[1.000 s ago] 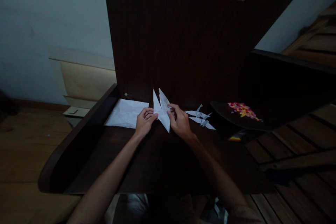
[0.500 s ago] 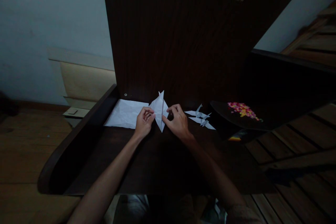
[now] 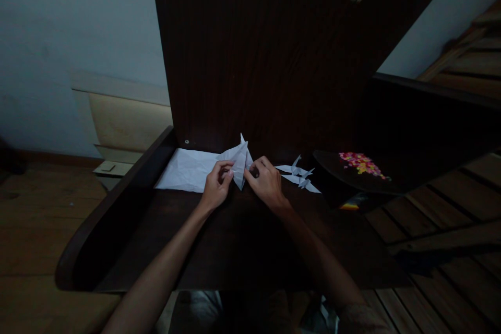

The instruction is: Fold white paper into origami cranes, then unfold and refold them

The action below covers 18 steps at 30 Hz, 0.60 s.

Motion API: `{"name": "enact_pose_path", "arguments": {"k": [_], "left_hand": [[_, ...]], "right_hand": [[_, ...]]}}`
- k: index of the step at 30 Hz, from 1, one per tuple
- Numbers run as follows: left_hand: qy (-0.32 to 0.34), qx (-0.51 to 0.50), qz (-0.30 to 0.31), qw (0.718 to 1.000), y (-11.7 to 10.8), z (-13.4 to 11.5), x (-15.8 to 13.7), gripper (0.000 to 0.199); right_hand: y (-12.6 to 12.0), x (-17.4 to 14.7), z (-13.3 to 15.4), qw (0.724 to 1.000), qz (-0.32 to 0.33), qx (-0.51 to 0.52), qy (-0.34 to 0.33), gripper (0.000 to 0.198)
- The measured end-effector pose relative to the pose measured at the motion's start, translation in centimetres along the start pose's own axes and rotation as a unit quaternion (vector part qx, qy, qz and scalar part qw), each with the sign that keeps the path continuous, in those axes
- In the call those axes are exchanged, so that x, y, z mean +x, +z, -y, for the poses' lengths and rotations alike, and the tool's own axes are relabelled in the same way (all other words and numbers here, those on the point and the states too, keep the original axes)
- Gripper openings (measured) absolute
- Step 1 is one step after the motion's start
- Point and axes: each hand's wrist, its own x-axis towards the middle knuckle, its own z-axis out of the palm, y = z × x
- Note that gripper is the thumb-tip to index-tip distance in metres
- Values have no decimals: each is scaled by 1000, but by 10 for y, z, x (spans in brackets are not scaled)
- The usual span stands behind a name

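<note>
A partly folded white origami paper [image 3: 240,164] stands between my two hands, its points turned up and down. My left hand [image 3: 218,182] pinches its left side between thumb and fingers. On the other side, my right hand [image 3: 265,177] grips the right edge, fingers curled. Both hands hide parts of the folds. Left of them lies a flat white paper sheet [image 3: 183,169], its right end reaching behind my left hand. Two folded paper cranes [image 3: 301,175] rest just right of my right hand.
The dark wooden desk [image 3: 242,250] has a raised side board [image 3: 113,214] on the left and a tall back panel [image 3: 266,62]. At the right, a dark curved surface bears a pile of small pink and yellow pieces [image 3: 362,164].
The paper between my hands has turned and bent: its lower point is higher and its upper points have shifted and spread. My hands have barely moved.
</note>
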Motion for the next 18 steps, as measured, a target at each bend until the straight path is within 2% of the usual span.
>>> {"name": "enact_pose_path", "arguments": {"k": [4,9,15,18], "left_hand": [[51,83,22,995,-3,2,-1,18],[143,157,12,977,-5,-1,-3,16],[256,209,1,944,-5,1,-4,15],[282,226,-4,932,-5,1,-5,16]], "right_hand": [[-1,1,0,1000,6,6,20,16],[-5,2,2,999,20,-8,34,19],[-7,2,5,998,41,-21,53,20],[-8,2,7,997,49,-27,60,18]]}}
